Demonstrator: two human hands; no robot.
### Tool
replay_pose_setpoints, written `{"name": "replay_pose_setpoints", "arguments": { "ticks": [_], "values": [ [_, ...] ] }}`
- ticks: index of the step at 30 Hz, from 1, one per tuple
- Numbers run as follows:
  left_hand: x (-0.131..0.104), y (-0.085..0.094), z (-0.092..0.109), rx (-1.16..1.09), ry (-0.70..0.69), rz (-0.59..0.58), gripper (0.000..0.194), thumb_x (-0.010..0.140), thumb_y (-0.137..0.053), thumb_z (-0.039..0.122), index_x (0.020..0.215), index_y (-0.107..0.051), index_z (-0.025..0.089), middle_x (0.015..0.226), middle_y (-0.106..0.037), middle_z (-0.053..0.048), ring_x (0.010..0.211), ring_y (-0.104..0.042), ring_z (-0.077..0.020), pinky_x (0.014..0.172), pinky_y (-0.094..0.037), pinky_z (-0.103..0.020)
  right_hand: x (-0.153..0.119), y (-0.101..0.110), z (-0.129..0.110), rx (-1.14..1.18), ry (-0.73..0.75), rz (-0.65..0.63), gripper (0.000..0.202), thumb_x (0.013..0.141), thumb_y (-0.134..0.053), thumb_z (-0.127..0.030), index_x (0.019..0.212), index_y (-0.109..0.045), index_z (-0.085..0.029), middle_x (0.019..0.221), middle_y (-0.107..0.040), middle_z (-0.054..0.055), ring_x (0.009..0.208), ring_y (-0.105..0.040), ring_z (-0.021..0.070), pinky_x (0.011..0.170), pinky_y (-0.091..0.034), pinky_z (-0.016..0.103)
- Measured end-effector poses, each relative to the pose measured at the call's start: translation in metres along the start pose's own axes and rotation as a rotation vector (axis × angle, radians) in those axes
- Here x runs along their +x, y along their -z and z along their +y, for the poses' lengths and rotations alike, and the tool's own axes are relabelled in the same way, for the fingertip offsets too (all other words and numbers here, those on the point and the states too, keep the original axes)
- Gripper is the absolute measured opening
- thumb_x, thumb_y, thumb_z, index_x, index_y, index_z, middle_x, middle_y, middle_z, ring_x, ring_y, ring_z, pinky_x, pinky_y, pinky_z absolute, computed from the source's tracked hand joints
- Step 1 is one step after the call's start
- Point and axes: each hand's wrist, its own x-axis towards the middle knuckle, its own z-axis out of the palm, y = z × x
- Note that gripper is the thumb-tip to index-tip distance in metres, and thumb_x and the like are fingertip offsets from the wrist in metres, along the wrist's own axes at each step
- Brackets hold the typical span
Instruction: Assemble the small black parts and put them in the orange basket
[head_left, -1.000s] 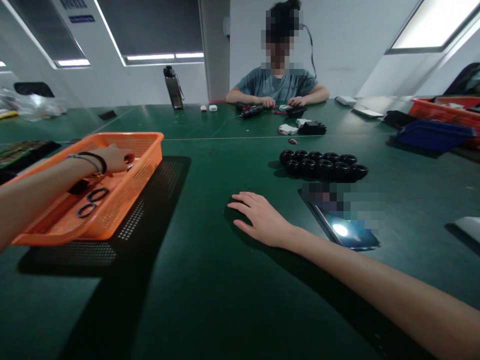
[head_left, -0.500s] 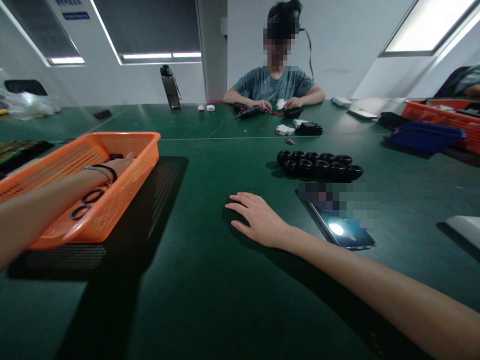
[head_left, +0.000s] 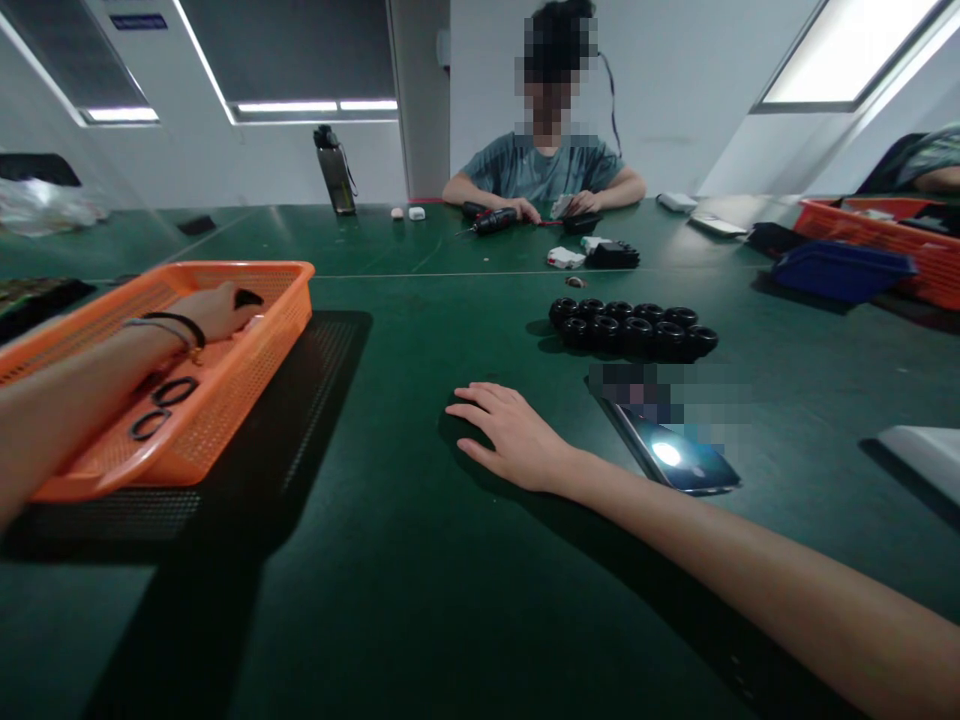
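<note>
The fingers of the left hand [head_left: 217, 312] are curled around a small black part [head_left: 247, 298], which appears to be gripped at the far end of the orange mesh basket [head_left: 289, 290]. How firmly the grip is closed cannot be told. The step in hand is judged to be retrieval of a part from the basket; a clean lift over the basket's perforated wall would be called for next. Two thin black rings [head_left: 161, 407] lie flat on the basket floor beside the forearm. The basket is set on a black perforated mat [head_left: 322, 380] near the left edge of the table [head_left: 420, 600].

The right hand [head_left: 517, 440] is laid palm down on the table's centre, fingers spread and flat over a dark round piece that is largely hidden; nothing is seen to be gripped. A glossy phone [head_left: 675, 460] lies just beside the wrist. Beyond it, stubby black cylindrical parts [head_left: 634, 328] are grouped in two rows. The table surface is matte green.
</note>
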Motion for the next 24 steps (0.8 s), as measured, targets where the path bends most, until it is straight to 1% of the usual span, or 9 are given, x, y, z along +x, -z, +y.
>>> {"name": "replay_pose_setpoints", "arguments": {
  "ticks": [3,5,7,9,12,14,18,20,24],
  "values": [
    [-0.001,0.016,-0.004,0.009,0.109,-0.008,0.046,0.095,-0.028,0.034,0.114,-0.050,0.000,0.093,-0.060,-0.007,0.080,-0.055,-0.0158,0.079,-0.046,-0.032,0.000,0.000,-0.002,-0.014,0.015,0.024,0.044,0.090,-0.049,-0.035,0.129,-0.053,-0.016,0.140,-0.048,0.012,0.132,-0.040,0.0300,0.107,-0.034,0.053],
    [-0.006,0.028,0.003,-0.031,0.061,0.095,0.056,0.094,-0.025,0.046,0.122,-0.047,0.002,0.106,-0.058,-0.006,0.093,-0.053,-0.0190,0.088,-0.043,-0.036,0.001,0.001,-0.003,-0.014,0.014,0.026,0.043,0.090,-0.050,-0.034,0.129,-0.054,-0.015,0.139,-0.048,0.013,0.132,-0.040,0.0300,0.107,-0.034,0.052],
    [-0.017,0.038,0.017,-0.067,0.038,0.134,0.056,0.093,-0.026,0.045,0.123,-0.046,0.002,0.109,-0.056,-0.005,0.099,-0.052,-0.0203,0.091,-0.040,-0.037,0.001,0.002,-0.004,-0.004,0.010,0.026,0.044,0.090,-0.050,-0.034,0.129,-0.053,-0.015,0.140,-0.047,0.013,0.132,-0.039,0.0300,0.108,-0.034,0.052],
    [-0.033,0.042,0.038,-0.061,-0.075,0.205,0.057,0.091,-0.030,0.046,0.129,-0.042,0.005,0.115,-0.054,-0.005,0.105,-0.052,-0.0225,0.094,-0.038,-0.037,0.001,0.002,-0.003,0.011,0.014,0.033,0.043,0.090,-0.050,-0.033,0.128,-0.054,-0.015,0.139,-0.048,0.012,0.132,-0.039,0.0297,0.108,-0.033,0.052],
    [-0.063,0.037,0.073,-0.010,-0.229,0.251,0.051,0.087,-0.043,0.043,0.129,-0.044,0.014,0.109,-0.059,-0.003,0.098,-0.058,-0.0216,0.088,-0.042,-0.033,0.002,-0.001,0.000,0.058,0.020,0.078,0.038,0.088,-0.051,-0.026,0.124,-0.055,-0.014,0.132,-0.054,0.012,0.127,-0.045,0.0269,0.106,-0.037,0.050],
    [-0.082,0.026,0.095,0.092,-0.363,0.237,0.047,0.087,-0.048,0.043,0.127,-0.045,0.019,0.112,-0.061,-0.003,0.098,-0.060,-0.0229,0.082,-0.044,-0.030,0.002,-0.004,0.004,0.111,0.004,0.139,0.036,0.086,-0.050,-0.017,0.122,-0.055,-0.012,0.124,-0.059,0.012,0.119,-0.052,0.0241,0.102,-0.042,0.046],
    [-0.105,0.002,0.129,0.225,-0.561,-0.036,0.039,0.086,-0.055,0.040,0.119,-0.049,0.020,0.094,-0.065,-0.005,0.080,-0.064,-0.0225,0.061,-0.043,-0.026,0.002,-0.009,0.007,0.203,-0.012,0.283,0.037,0.085,-0.044,-0.012,0.121,-0.053,-0.010,0.119,-0.061,0.013,0.110,-0.057,0.0221,0.096,-0.047,0.042],
    [-0.107,-0.006,0.139,0.237,-0.711,-0.077,0.029,0.086,-0.057,0.036,0.112,-0.054,0.023,0.096,-0.064,-0.005,0.085,-0.063,-0.0219,0.061,-0.042,-0.025,0.001,-0.009,0.007,0.236,-0.038,0.320,0.035,0.085,-0.044,-0.013,0.119,-0.053,-0.012,0.117,-0.062,0.012,0.106,-0.059,0.0213,0.090,-0.049,0.040],
    [-0.101,-0.014,0.155,0.299,-0.811,-0.129,0.029,0.083,-0.062,0.033,0.112,-0.059,0.028,0.095,-0.061,-0.004,0.085,-0.061,-0.0208,0.063,-0.043,-0.025,0.002,-0.008,0.005,0.278,-0.102,0.358,0.032,0.084,-0.041,-0.008,0.111,-0.056,-0.015,0.110,-0.064,0.009,0.097,-0.061,0.0180,0.086,-0.050,0.037]
  ]
}}
